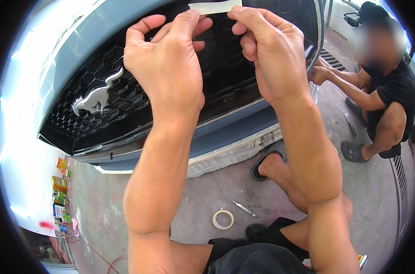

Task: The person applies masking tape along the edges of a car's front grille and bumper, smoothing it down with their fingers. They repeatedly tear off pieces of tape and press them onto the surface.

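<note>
A short pale strip of masking tape (212,7) is stretched level between my two hands at the top of the view. My left hand (168,61) pinches its left end between thumb and forefinger, with the other fingers loosely curled. At the right end, my right hand (280,55) pinches it the same way. Both hands are in front of a car's black honeycomb grille (129,55), which bears a silver horse emblem (98,97). Grey-blue bodywork (235,130) surrounds the grille, and masking paper (235,153) lines its lower edge.
On the floor between my arms lie a roll of masking tape (223,219) and a slim cutter-like tool (245,208). Several cans (59,183) stand along the left wall. A co-worker (381,86) crouches at the right, hands at the car's side. A red hose (108,264) runs at lower left.
</note>
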{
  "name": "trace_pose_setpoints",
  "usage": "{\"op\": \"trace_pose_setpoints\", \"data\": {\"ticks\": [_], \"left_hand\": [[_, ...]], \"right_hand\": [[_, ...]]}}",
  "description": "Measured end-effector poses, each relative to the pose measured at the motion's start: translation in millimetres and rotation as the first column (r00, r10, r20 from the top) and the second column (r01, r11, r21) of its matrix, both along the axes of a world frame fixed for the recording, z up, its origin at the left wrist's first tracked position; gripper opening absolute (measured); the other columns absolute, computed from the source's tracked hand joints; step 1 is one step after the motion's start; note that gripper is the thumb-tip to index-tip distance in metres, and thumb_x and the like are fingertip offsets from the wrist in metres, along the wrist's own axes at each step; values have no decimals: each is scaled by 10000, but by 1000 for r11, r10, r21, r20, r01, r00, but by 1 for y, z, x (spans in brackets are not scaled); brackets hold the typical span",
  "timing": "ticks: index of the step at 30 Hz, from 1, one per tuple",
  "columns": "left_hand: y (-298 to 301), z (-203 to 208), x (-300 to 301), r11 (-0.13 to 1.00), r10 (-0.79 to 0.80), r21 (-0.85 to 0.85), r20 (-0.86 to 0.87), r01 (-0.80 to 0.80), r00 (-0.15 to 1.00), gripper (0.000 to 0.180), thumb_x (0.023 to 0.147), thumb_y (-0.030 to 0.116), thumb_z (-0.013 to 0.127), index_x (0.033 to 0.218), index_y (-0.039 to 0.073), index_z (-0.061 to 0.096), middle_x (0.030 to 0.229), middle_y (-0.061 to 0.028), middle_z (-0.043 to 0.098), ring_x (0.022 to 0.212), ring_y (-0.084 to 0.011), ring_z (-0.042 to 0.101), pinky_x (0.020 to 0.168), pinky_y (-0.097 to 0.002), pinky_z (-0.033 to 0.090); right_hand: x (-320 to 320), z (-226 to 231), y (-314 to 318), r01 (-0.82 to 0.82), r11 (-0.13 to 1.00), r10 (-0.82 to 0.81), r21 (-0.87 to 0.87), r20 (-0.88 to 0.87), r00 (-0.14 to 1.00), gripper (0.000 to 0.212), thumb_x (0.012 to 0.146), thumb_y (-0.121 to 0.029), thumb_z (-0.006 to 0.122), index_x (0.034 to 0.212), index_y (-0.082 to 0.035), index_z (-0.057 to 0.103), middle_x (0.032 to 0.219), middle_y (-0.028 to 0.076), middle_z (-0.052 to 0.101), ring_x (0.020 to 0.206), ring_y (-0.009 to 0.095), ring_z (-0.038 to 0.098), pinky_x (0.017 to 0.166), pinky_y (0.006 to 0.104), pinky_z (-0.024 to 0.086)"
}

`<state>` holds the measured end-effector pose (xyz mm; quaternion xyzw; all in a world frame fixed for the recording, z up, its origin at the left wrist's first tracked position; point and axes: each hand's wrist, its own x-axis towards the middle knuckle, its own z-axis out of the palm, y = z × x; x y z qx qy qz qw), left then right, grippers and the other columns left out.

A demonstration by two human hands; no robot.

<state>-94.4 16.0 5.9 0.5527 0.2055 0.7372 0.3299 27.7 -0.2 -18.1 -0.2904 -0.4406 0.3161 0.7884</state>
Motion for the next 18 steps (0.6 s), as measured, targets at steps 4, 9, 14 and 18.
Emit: {"op": "trace_pose_setpoints", "data": {"ticks": [4, 9, 14, 18], "left_hand": [[1, -2, 3, 993, -60, -100, 56, 65, 997, 267, 920, 76, 725, 1118, -20, 575, 1018, -143, 755, 953, -225, 761, 727, -270, 529], [2, 0, 9, 955, -126, -237, 223, 179, 967, 159, 932, 113, 708, 1059, 18, 697, 1010, -98, 756, 964, -181, 742, 732, -268, 513], [6, 1, 12, 961, -75, -242, 236, 134, 969, 197, 910, 118, 739, 1072, 26, 673, 1007, -79, 753, 938, -164, 741, 726, -254, 493], [6, 0, 16, 980, 23, -196, 210, 19, 977, 286, 858, 91, 795, 1059, 40, 598, 995, -76, 746, 894, -159, 744, 695, -241, 482]], "right_hand": [[2, 3, 7, -122, 992, 124, 27, -123, 985, 163, 875, -146, 726, 822, 8, 731, 722, 10, 604, 594, 50, 476, 527, 214, 351], [2, 9, 9, -213, 977, 211, 16, -223, 952, 148, 898, -111, 685, 822, 14, 709, 723, 26, 601, 577, 77, 487, 514, 238, 352], [-3, 23, 1, -201, 974, 170, -107, -245, 954, 154, 948, -138, 677, 844, -25, 687, 709, -17, 546, 510, 36, 406, 451, 216, 273], [-7, 22, 3, -128, 984, 96, -122, -238, 967, 136, 944, -122, 669, 846, -31, 693, 703, -24, 562, 490, 35, 412, 437, 216, 278]]}}
